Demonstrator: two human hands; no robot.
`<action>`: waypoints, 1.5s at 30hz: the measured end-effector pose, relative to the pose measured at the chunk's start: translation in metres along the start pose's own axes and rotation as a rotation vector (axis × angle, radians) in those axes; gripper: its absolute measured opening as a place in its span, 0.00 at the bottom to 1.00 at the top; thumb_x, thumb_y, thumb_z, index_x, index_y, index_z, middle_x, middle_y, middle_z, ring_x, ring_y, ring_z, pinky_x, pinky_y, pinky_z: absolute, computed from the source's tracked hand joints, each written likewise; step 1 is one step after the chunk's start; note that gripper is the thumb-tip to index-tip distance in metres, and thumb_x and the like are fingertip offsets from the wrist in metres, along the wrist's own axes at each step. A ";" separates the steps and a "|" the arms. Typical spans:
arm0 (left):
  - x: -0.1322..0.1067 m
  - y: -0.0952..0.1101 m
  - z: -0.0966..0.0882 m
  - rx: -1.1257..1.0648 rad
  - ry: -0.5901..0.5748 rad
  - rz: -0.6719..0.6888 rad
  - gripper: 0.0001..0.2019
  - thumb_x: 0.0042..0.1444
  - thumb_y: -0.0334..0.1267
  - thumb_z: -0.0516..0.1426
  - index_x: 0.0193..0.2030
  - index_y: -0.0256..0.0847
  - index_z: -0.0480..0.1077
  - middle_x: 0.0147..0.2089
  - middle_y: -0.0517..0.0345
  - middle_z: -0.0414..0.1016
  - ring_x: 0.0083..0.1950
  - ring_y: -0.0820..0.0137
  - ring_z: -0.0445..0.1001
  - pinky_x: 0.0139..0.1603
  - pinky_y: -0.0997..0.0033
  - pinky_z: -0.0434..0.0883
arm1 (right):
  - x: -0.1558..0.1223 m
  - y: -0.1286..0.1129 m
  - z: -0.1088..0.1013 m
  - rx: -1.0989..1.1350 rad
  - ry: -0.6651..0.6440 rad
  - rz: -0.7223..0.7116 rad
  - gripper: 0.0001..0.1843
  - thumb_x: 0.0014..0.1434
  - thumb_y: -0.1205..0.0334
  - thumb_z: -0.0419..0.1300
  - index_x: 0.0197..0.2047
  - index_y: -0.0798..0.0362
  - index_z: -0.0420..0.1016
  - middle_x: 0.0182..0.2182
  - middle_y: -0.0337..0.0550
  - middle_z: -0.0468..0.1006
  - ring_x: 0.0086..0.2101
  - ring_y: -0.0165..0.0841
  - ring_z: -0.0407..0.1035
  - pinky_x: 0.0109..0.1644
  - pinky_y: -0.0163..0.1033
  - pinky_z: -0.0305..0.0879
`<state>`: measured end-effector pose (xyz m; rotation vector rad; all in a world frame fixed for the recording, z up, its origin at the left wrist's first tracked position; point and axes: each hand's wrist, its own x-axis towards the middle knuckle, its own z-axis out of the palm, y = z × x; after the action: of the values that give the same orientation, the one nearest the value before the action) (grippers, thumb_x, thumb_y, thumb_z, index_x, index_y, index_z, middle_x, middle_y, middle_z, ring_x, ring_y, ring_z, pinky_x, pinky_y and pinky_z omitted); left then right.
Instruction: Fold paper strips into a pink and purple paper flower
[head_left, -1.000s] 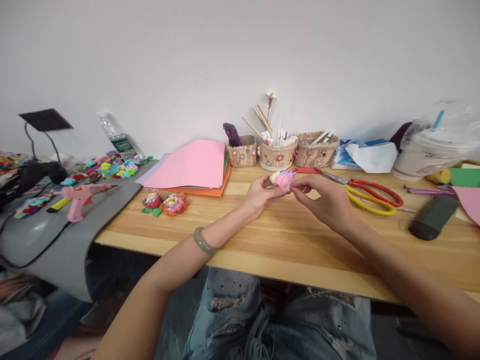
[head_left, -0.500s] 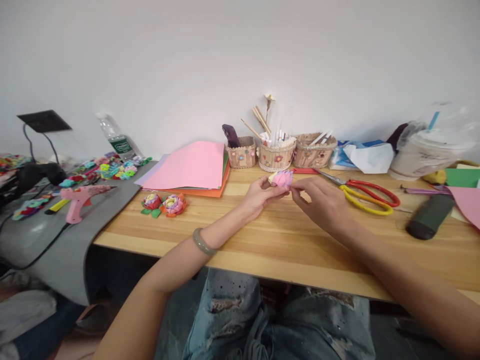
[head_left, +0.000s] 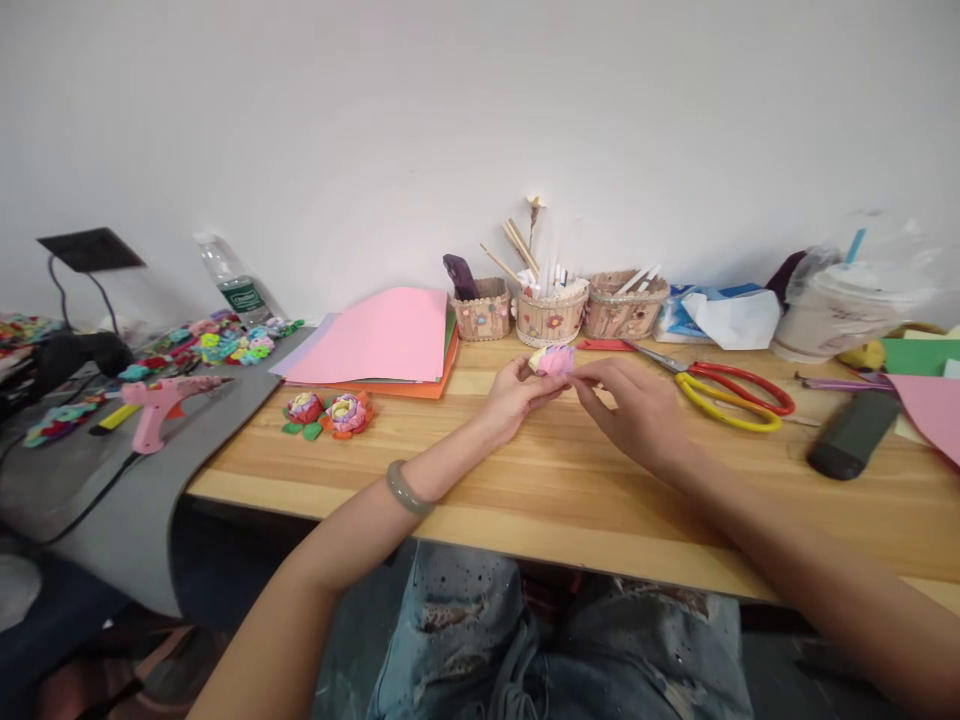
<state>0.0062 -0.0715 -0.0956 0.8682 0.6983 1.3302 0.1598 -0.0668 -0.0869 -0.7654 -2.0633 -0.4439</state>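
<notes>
A small paper flower (head_left: pixel 553 360) with pink, lilac and pale yellow petals is held above the wooden table (head_left: pixel 480 490). My left hand (head_left: pixel 517 400) grips it from the left, fingers closed around its base. At the flower's right side, the fingers of my right hand (head_left: pixel 630 405) are pinched together; whatever lies between the fingertips is too small to make out. Two finished-looking paper flowers, a red one (head_left: pixel 304 410) and an orange-edged one (head_left: pixel 348 413), lie on the table left of my hands with green paper leaves beside them.
Scissors (head_left: pixel 731 395) with red and yellow handles lie to the right, near a dark cylindrical object (head_left: pixel 853 435) and a lidded drink cup (head_left: pixel 844 310). Coloured paper (head_left: pixel 375 340) is stacked at the back left. Decorated baskets (head_left: pixel 551 312) line the wall. A pink glue gun (head_left: pixel 161 405) stands far left.
Both hands and the flower appear slightly further left, partly because the view has shifted a little. The hold on the flower looks the same.
</notes>
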 end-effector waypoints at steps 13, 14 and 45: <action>0.003 -0.006 -0.003 0.287 0.052 0.180 0.23 0.34 0.31 0.65 0.41 0.39 0.66 0.41 0.57 0.72 0.35 0.74 0.71 0.45 0.69 0.66 | 0.010 -0.003 -0.006 0.346 -0.075 0.211 0.04 0.56 0.64 0.56 0.36 0.51 0.70 0.29 0.42 0.72 0.26 0.31 0.67 0.27 0.36 0.66; 0.003 -0.007 -0.003 0.318 0.049 0.179 0.24 0.34 0.31 0.65 0.42 0.39 0.65 0.41 0.57 0.72 0.34 0.75 0.71 0.43 0.69 0.66 | 0.010 -0.004 -0.006 0.349 -0.079 0.209 0.04 0.56 0.64 0.56 0.36 0.51 0.70 0.29 0.42 0.73 0.26 0.31 0.67 0.27 0.36 0.65; 0.001 -0.004 -0.005 0.525 0.091 0.303 0.24 0.42 0.37 0.63 0.48 0.43 0.66 0.47 0.53 0.69 0.35 0.75 0.70 0.39 0.71 0.69 | 0.011 0.000 -0.003 0.592 -0.244 0.527 0.09 0.53 0.56 0.58 0.30 0.53 0.70 0.26 0.42 0.76 0.26 0.32 0.68 0.30 0.37 0.64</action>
<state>0.0045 -0.0699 -0.1015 1.3819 1.0432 1.4849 0.1572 -0.0642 -0.0756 -0.9717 -1.9487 0.5548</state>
